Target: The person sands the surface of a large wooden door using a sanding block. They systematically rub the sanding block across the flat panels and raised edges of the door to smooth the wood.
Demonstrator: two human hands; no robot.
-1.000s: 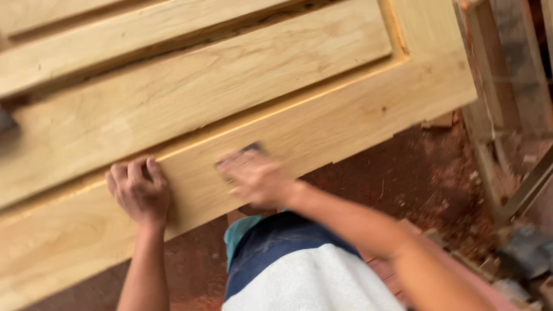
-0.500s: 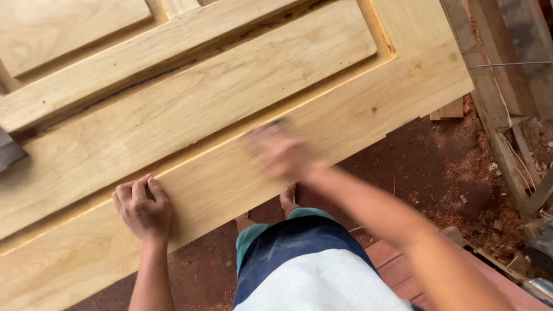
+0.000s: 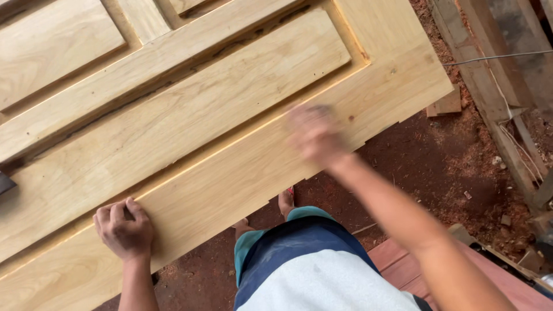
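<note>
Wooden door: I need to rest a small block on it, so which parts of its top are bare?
The long raised panel is bare. The bottom rail is free between the left hand and the blurred right hand; both rail ends are taken.

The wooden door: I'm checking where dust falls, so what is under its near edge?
Below the wooden door show red dirt floor, wood scraps and the person's feet. Whatever supports the door is covered by it.

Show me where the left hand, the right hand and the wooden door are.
left hand (image 3: 122, 228), head view, back of the hand.
right hand (image 3: 314, 133), head view, blurred knuckles.
wooden door (image 3: 190, 109), head view, raised panel face.
</note>
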